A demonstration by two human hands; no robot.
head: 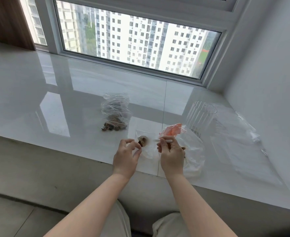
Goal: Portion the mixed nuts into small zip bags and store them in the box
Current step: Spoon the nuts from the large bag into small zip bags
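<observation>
One spoon point(159, 140) — crosswise, bowl probably leftward.

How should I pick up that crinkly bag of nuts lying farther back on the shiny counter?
Probably pinch the crinkly bag by its empty far end, coming from above. The nuts sit heaped at the near end, so lifting the far end keeps them at the bottom.

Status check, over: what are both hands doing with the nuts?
Left hand pinching small bag open. Right hand holding white scoop at its mouth. Few nuts inside. Nothing blocking.
</observation>
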